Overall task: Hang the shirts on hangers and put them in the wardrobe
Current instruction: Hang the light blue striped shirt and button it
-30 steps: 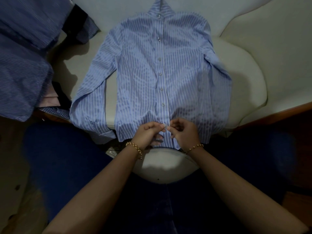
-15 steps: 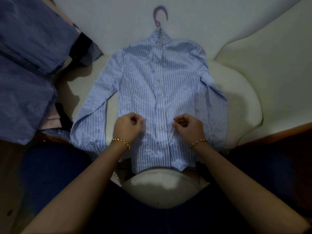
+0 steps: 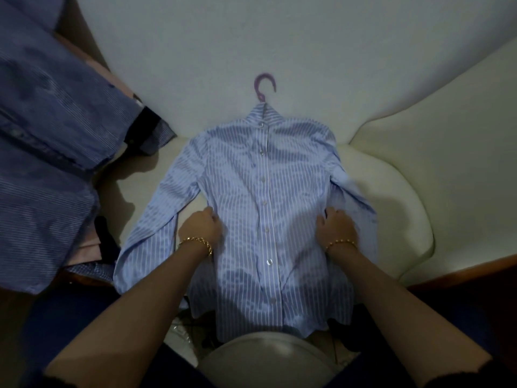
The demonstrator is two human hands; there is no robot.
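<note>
Gripping the light blue, white-striped button-up shirt (image 3: 263,191) at its waist, you have one hand on each side seam. Your left hand (image 3: 202,228) curls its fingers round the fabric at the shirt's left edge, just beside the left sleeve. Your right hand (image 3: 336,229) bunches the cloth at the right edge, where the right sleeve folds in against the body. The shirt lies face up and buttoned on the seat of the cream padded sofa (image 3: 391,191), with its hem hanging over the front edge towards you. The hook of a purple plastic hanger (image 3: 264,86) sticks out of the collar against the sofa back. A gold chain bracelet (image 3: 195,242) circles each wrist. A heap of darker blue striped shirts (image 3: 42,163) lies on the left, well apart from your hands.
</note>
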